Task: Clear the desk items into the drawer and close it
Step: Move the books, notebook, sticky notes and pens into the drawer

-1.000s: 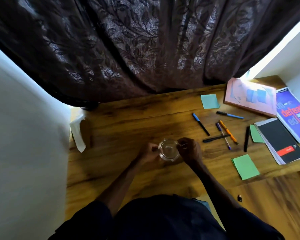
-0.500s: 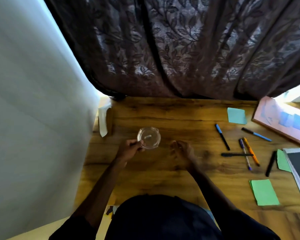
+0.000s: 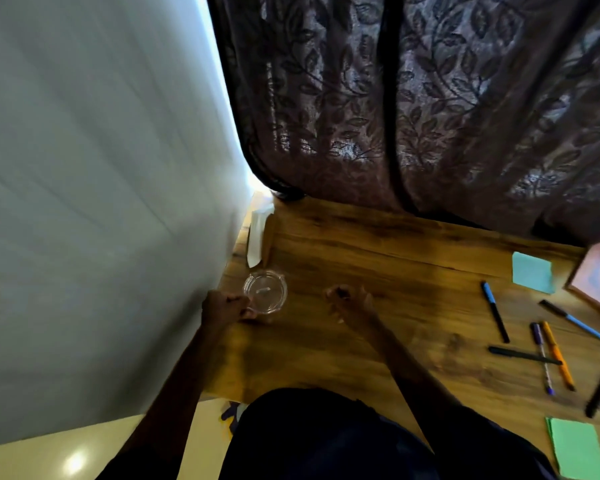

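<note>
Home study corner.
Wooden desk (image 3: pixel 378 271) beneath a far leaf-patterned curtain (image 3: pixel 430 98), wall (image 3: pixel 101 168) at left, pens (image 3: pixel 495 317) and sticky notes (image 3: pixel 531 277) at right.

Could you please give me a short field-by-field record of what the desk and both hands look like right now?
Left hand: pinches the rim of the glass dish, near the wall
Right hand: fingers curled, holding nothing, above the desk
Pens: loose on the desk's right side
Sticky pads: blue pad, green pad, on the desk
Drawer: not in view
</note>
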A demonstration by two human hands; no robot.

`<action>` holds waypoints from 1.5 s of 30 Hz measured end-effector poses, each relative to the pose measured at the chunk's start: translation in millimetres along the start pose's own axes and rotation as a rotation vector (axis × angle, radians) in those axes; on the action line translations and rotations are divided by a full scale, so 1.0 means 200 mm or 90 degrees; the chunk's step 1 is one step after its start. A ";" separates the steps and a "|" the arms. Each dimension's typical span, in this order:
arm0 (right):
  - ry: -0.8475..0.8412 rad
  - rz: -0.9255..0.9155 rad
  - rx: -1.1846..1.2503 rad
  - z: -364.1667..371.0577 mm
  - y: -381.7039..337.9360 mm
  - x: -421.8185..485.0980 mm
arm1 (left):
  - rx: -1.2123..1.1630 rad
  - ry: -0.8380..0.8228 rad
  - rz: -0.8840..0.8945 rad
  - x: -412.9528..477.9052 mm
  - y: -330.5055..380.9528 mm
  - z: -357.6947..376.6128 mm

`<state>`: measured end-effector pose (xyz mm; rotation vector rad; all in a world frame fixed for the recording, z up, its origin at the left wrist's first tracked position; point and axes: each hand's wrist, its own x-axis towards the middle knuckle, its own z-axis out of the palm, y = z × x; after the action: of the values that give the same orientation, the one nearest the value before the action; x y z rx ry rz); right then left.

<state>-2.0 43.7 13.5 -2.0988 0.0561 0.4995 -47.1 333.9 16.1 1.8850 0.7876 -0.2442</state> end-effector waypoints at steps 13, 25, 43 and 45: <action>-0.019 0.039 0.044 -0.02 0.07 -0.08 | 0.025 0.095 -0.058 0.06 -0.10 0.02; -0.060 0.070 0.090 -0.02 0.07 -0.11 | 0.242 0.200 0.033 0.11 -0.10 0.02; -0.041 0.056 0.128 -0.12 0.04 -0.17 | 0.468 0.162 0.491 -0.30 0.30 0.28; -0.012 0.053 0.145 -0.16 0.05 -0.19 | 0.461 0.093 0.497 -0.31 0.33 0.35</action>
<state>-28.4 6.1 35.4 -1.8752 0.1825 0.5368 -40.9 230.1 63.7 2.7618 -0.0256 0.1285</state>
